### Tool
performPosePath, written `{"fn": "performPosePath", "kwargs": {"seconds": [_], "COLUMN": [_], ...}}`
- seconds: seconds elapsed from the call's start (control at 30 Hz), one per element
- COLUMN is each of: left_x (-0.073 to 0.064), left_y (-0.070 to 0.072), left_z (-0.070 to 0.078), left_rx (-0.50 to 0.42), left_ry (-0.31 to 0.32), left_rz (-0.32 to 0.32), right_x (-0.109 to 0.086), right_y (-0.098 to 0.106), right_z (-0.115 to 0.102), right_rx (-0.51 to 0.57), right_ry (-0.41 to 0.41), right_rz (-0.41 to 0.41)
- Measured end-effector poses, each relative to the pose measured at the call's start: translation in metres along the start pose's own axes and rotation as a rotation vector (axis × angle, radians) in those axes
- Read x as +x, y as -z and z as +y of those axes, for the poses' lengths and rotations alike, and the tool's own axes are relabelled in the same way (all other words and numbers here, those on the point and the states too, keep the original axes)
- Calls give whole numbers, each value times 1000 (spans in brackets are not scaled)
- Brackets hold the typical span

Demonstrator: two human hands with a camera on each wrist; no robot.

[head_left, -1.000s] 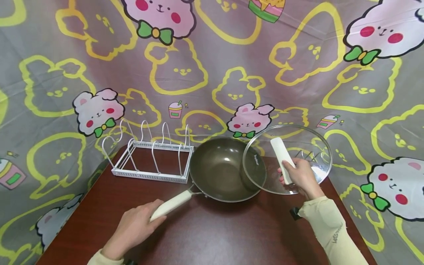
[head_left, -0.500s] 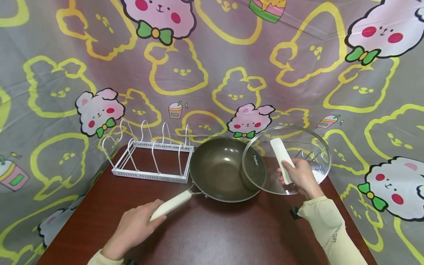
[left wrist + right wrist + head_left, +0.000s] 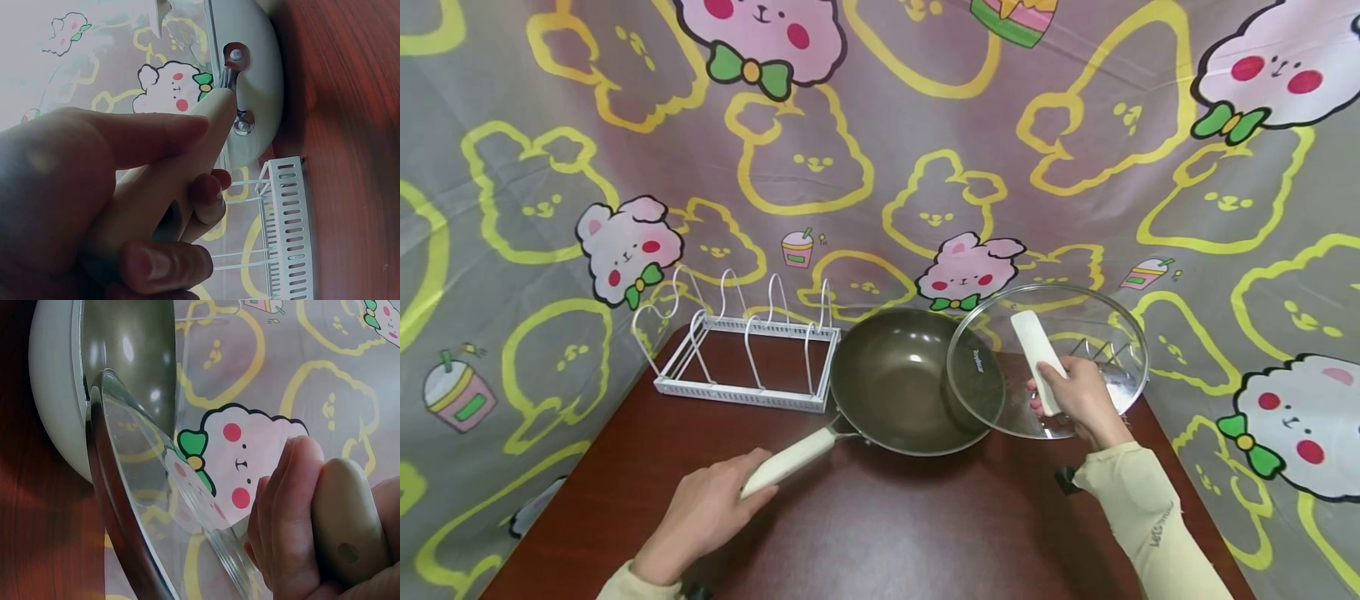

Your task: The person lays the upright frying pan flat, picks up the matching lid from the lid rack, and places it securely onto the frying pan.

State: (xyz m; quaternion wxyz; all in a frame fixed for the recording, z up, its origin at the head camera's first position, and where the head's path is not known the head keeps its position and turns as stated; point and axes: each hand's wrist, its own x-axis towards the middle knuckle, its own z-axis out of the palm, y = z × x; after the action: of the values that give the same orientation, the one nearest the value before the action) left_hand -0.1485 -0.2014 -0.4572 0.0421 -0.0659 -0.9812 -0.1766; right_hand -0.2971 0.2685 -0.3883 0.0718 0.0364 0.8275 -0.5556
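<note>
The pan [image 3: 906, 387] is gripped by its eight-o'clock handle [image 3: 793, 460] in the left hand [image 3: 711, 504]; the glass lid [image 3: 1036, 354], at three o'clock, is held in the right hand [image 3: 1081, 398]

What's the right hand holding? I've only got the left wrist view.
Observer: The right hand grips the white handle of a glass lid.
Operator: Is it seated?
Observer: No. In the head view it overlaps only the right-hand part of the pan and extends well past it.
Operator: I only get the pan's pale outside. What colour is the inside?
Observer: Brown and glossy, with light reflecting off it.
</note>
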Motion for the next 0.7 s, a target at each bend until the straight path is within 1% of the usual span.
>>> {"fn": "performPosePath", "kwargs": {"seconds": [0.1,0.33,0.7], "left_x": [0,0,-2], "left_y": [0,-1,-5], "left_z": [0,0,-1], "left_rx": [6,14,12], "left_ry": [-5,-8,-11], "left_rz": [4,12,24], "right_x": [1,1,3], "right_y": [0,-1,-5], "right_z": [1,1,2], "right_rx": [-3,9,8], "right_ry": [1,-40,24], "right_rz": [2,-14,-27]}}
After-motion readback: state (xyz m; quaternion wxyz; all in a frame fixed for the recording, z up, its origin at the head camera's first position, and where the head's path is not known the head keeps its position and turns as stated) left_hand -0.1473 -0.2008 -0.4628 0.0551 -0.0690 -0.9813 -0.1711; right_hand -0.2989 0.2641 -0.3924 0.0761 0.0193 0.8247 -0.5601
